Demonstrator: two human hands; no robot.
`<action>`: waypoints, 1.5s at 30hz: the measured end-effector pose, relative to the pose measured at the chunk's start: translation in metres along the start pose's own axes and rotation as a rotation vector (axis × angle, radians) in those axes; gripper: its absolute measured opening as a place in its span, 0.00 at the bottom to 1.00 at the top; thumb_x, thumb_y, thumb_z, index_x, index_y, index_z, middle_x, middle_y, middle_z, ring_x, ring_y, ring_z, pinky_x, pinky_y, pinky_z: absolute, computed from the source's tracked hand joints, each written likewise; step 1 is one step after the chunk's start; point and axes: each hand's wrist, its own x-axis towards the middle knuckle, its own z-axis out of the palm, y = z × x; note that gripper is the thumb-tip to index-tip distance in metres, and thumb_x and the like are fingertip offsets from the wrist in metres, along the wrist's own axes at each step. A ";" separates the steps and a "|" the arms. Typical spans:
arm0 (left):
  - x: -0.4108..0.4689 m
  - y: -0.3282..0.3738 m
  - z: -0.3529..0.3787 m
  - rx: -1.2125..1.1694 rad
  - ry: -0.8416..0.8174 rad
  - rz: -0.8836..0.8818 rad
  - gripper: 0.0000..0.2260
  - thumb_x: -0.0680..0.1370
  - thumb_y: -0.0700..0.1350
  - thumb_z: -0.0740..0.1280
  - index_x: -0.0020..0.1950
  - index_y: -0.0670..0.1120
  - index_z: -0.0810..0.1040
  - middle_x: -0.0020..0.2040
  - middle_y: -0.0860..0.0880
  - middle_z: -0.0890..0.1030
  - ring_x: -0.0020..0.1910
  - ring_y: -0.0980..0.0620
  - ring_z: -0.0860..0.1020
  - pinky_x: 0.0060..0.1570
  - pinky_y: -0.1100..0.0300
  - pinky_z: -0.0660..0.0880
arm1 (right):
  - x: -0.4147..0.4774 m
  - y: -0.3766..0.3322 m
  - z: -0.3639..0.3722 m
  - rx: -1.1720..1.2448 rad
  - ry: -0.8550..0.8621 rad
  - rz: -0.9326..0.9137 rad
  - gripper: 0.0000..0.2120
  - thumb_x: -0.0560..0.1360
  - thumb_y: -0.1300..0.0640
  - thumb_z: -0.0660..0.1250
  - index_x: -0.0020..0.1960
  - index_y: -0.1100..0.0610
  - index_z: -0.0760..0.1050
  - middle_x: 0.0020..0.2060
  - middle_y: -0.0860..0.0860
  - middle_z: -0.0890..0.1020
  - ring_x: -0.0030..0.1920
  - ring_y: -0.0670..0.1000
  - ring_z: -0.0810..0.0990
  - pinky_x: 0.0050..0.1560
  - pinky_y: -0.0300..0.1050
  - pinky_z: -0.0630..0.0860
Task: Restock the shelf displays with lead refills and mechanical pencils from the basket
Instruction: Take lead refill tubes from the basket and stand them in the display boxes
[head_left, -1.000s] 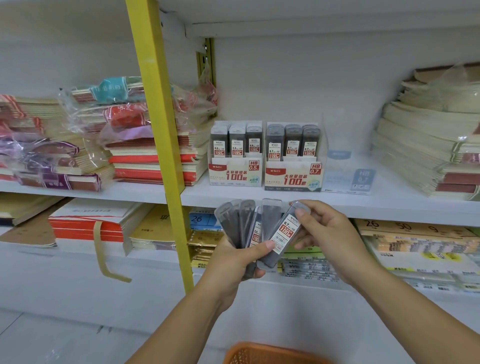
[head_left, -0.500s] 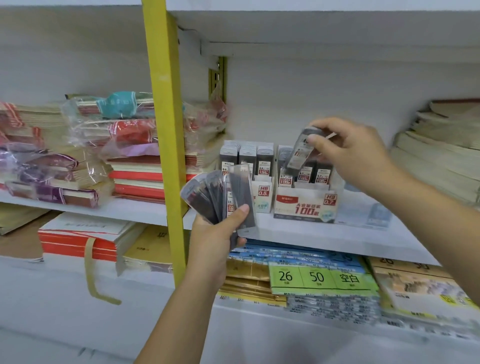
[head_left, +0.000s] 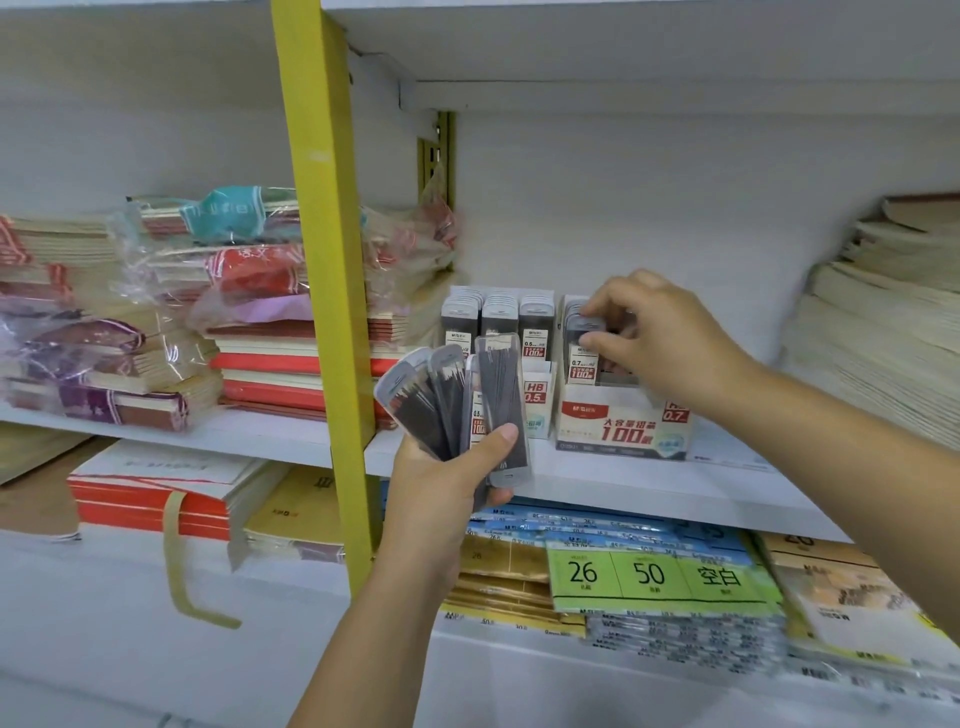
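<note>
The person's left hand (head_left: 441, 483) is gripping a fan of clear, flat plastic lead refill cases (head_left: 452, 405) full of dark leads, with the thumb pressing across their front, just before the white shelf (head_left: 649, 488). The right hand (head_left: 670, 343) is pinching the top of one grey-capped refill case (head_left: 583, 338), holding it upright in the left slot of the white-and-red cardboard display box marked 0.7 (head_left: 618, 428). That box is standing on the shelf beside a matching box marked 0.5 (head_left: 535, 395).
</note>
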 end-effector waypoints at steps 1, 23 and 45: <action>-0.001 0.001 0.001 0.001 -0.007 -0.007 0.17 0.72 0.41 0.76 0.58 0.53 0.79 0.50 0.51 0.87 0.47 0.50 0.86 0.30 0.63 0.77 | -0.003 -0.001 0.001 -0.025 -0.010 0.015 0.07 0.75 0.54 0.70 0.53 0.47 0.76 0.45 0.45 0.73 0.41 0.43 0.75 0.47 0.41 0.73; -0.017 0.033 0.018 0.009 -0.168 0.021 0.21 0.67 0.47 0.78 0.58 0.45 0.81 0.45 0.49 0.86 0.37 0.56 0.82 0.28 0.63 0.75 | -0.087 -0.041 0.003 0.930 -0.344 0.231 0.12 0.72 0.48 0.69 0.56 0.39 0.78 0.40 0.52 0.84 0.33 0.58 0.84 0.31 0.48 0.80; -0.007 0.008 0.016 0.202 -0.158 -0.017 0.11 0.74 0.43 0.76 0.54 0.50 0.81 0.43 0.50 0.87 0.36 0.56 0.83 0.30 0.62 0.77 | -0.083 -0.018 -0.015 1.000 0.091 0.299 0.09 0.77 0.64 0.65 0.53 0.55 0.80 0.38 0.56 0.85 0.33 0.51 0.83 0.34 0.38 0.81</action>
